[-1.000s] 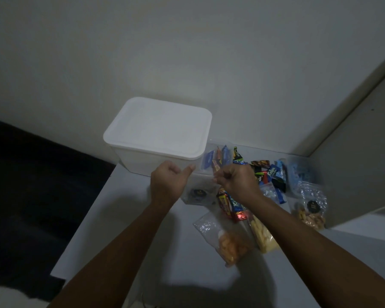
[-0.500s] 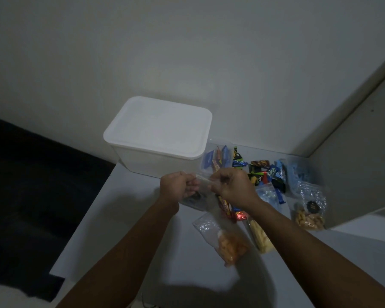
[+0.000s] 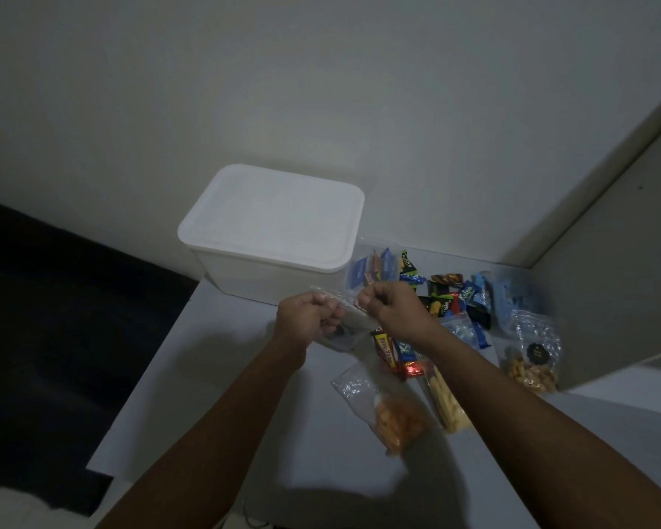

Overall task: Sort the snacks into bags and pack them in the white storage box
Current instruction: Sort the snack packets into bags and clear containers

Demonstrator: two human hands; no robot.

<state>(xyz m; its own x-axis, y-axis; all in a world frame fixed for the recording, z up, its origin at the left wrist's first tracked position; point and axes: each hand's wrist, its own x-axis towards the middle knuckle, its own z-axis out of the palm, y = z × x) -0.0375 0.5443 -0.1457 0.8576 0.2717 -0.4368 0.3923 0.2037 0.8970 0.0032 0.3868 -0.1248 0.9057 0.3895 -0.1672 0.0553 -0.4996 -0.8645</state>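
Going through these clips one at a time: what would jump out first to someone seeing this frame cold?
First the white storage box, lid on, at the back of the white table against the wall. Then the left hand and right hand in front of it, both pinching the top of a clear zip bag. To the right lies a bright scatter of wrapped snacks, and nearer the camera a bag of orange snacks.

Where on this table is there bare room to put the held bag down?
Bare patch: the table's left part, bordered by the white storage box, the left hand and the dark edge. Another lies near the camera, below the orange snack bag. Crowded: right of the box, around the loose wrapped snacks and the nut bag.
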